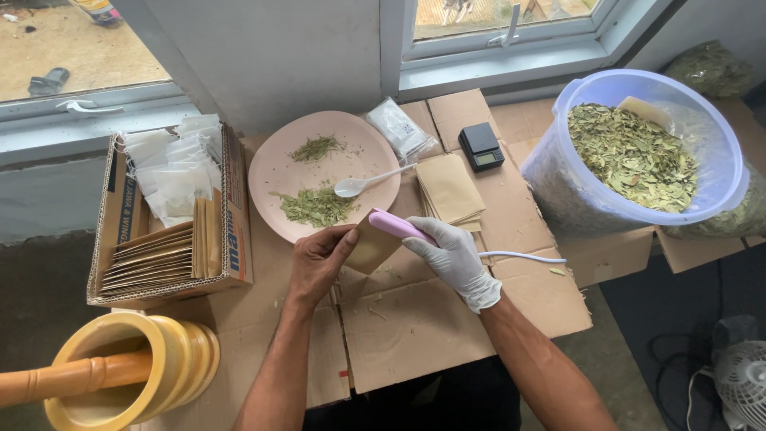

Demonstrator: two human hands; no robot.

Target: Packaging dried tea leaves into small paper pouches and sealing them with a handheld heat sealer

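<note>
While both hands meet above the flattened cardboard: everything sits at the middle of the view.
Left hand [319,257]: bare, fingers pressed together, pinching the edge of a small brown paper pouch [372,244].
Right hand [452,257]: white-gloved, fingers curled tight round a pink corded handheld sealer [396,226] clamped on the pouch's upper edge.
Pouch position: between the hands, just in front of the pink plate [279,172].
Plate: two heaps of crushed green leaves, white plastic spoon [369,183].
Nearby: stacked brown pouches [449,189], black pocket scale [481,148], clear tub of dried leaves [638,152], yellow mortar [132,371].
</note>
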